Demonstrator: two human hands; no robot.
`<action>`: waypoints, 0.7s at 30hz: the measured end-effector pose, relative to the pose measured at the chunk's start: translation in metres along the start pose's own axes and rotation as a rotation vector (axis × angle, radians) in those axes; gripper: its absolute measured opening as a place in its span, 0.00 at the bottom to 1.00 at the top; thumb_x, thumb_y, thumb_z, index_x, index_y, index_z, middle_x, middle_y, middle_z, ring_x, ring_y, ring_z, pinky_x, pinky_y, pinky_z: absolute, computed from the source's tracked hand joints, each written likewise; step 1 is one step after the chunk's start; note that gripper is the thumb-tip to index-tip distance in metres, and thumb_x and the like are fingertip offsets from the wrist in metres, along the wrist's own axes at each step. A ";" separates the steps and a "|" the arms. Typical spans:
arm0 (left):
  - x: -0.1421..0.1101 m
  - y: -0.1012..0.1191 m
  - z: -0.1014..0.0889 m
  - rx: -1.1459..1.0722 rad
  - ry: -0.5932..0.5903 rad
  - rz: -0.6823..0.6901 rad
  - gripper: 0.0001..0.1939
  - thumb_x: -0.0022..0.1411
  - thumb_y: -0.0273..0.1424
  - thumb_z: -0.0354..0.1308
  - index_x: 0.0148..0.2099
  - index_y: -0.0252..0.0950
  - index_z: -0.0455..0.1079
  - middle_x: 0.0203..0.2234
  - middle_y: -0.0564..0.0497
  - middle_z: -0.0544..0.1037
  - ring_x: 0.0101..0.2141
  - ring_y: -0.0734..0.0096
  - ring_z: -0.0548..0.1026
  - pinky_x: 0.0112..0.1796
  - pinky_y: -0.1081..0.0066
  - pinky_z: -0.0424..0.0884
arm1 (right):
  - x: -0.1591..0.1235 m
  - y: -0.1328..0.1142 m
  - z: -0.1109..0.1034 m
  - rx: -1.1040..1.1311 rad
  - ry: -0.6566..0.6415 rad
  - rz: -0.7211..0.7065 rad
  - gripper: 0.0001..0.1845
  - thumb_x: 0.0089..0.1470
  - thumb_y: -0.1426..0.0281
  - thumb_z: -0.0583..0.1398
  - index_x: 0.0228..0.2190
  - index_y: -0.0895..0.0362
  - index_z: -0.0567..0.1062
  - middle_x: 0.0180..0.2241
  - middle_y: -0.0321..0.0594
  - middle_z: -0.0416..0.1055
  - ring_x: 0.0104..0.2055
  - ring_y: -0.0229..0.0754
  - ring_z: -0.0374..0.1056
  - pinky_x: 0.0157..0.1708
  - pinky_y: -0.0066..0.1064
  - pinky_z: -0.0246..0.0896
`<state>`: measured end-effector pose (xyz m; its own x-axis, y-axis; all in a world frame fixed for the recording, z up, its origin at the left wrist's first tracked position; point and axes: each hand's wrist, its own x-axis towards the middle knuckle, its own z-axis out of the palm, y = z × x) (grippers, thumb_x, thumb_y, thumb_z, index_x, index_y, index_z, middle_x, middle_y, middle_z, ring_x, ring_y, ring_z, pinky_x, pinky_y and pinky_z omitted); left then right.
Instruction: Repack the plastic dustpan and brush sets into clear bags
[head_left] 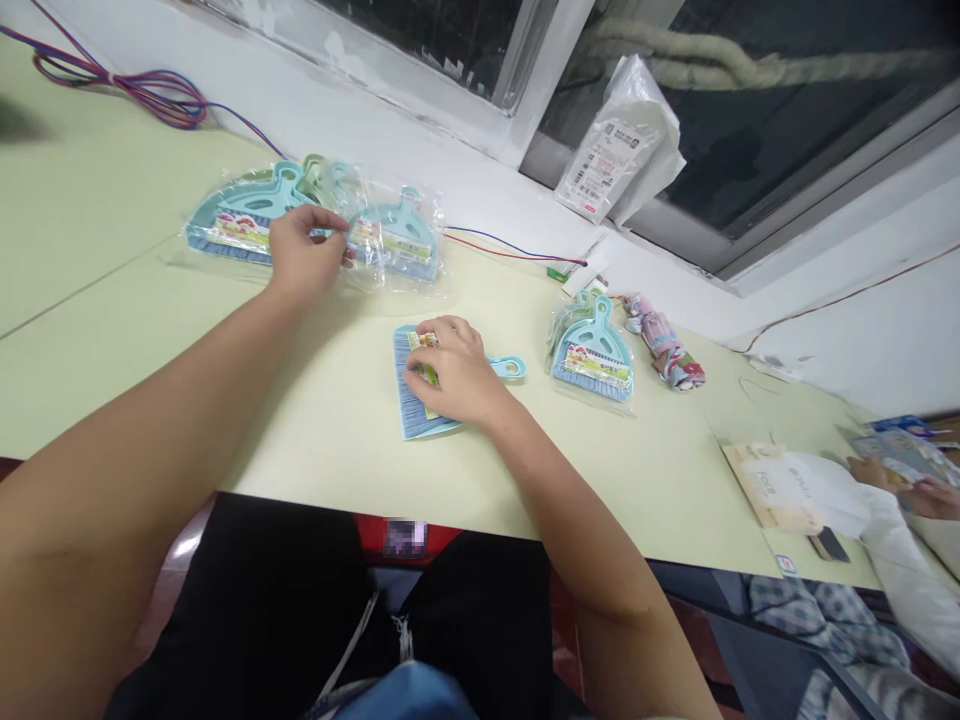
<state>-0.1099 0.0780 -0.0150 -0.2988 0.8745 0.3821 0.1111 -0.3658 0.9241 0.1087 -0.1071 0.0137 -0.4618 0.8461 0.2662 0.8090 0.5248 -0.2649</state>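
Observation:
My left hand [306,250] reaches to the back left of the table, thumb and fingertips pinched on the edge of a transparent plastic bag [379,262]. A light-blue dustpan and brush set [394,232] with a printed label lies in that bag. Beside it, partly behind my left wrist, is another bagged dustpan and brush set [225,228]. In front of me my right hand [456,372] is curled over an unbagged blue dustpan and brush set [409,400]. Its handle sticks out to the right, and my fingers hide part of its label.
More bagged sets [592,350] lie to the right, near a rolled patterned cloth bundle [666,345]. Coiled wires [161,98] lie at the back left. A plastic packet [611,150] leans by the window. At far right another person's hands [930,497] are near a paper bag [772,490].

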 end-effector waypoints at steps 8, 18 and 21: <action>0.000 0.002 0.001 -0.011 0.003 -0.019 0.10 0.52 0.19 0.59 0.37 0.36 0.74 0.23 0.53 0.74 0.26 0.70 0.78 0.29 0.67 0.77 | 0.001 0.011 -0.010 0.128 0.162 0.045 0.14 0.65 0.70 0.55 0.43 0.51 0.81 0.53 0.46 0.72 0.61 0.52 0.60 0.63 0.48 0.54; -0.005 0.009 0.002 -0.016 -0.014 -0.020 0.10 0.51 0.18 0.58 0.35 0.36 0.74 0.23 0.53 0.74 0.24 0.67 0.78 0.27 0.65 0.75 | -0.011 0.048 -0.051 0.154 0.228 0.195 0.12 0.62 0.68 0.56 0.40 0.52 0.81 0.42 0.42 0.78 0.47 0.50 0.71 0.54 0.47 0.64; -0.004 0.007 0.002 0.002 -0.022 -0.036 0.11 0.51 0.19 0.58 0.36 0.36 0.74 0.21 0.53 0.73 0.25 0.67 0.78 0.29 0.64 0.76 | -0.009 0.028 -0.036 0.108 0.163 0.150 0.13 0.60 0.62 0.63 0.44 0.52 0.82 0.52 0.47 0.74 0.59 0.55 0.65 0.61 0.51 0.58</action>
<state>-0.1056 0.0726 -0.0104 -0.2822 0.8938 0.3486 0.1023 -0.3333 0.9373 0.1484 -0.1038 0.0371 -0.2679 0.8936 0.3601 0.8163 0.4091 -0.4078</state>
